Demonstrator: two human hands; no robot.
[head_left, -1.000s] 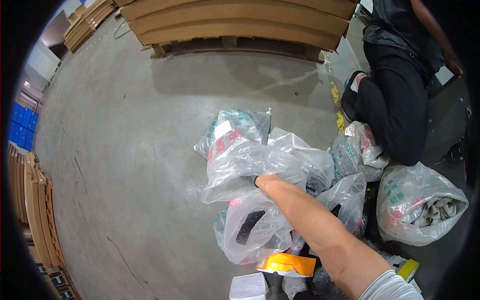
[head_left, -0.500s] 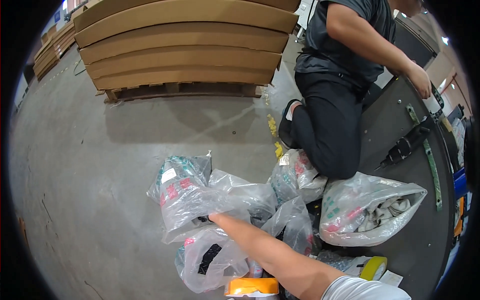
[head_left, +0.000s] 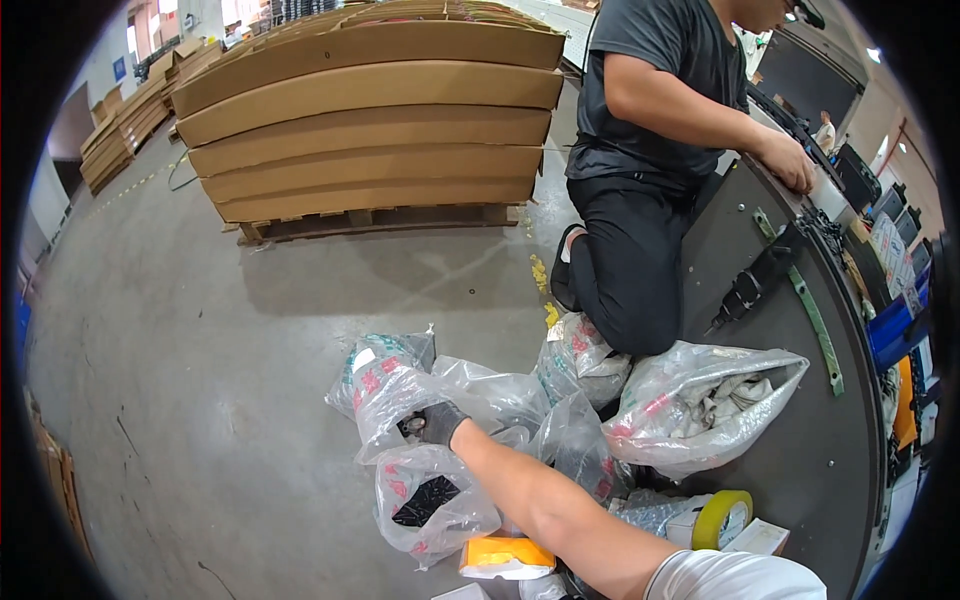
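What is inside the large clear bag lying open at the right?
The large clear bag holds crumpled pale and grey material near its mouth. Wrinkled plastic hides whatever lies deeper in.

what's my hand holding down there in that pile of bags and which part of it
Your gloved right hand grips a clear plastic bag by its bunched upper part. The left hand is out of view.

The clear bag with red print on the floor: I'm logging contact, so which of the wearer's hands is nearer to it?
Right. The gloved right hand grips the clear bag at its bunched top. The left hand is not in view.
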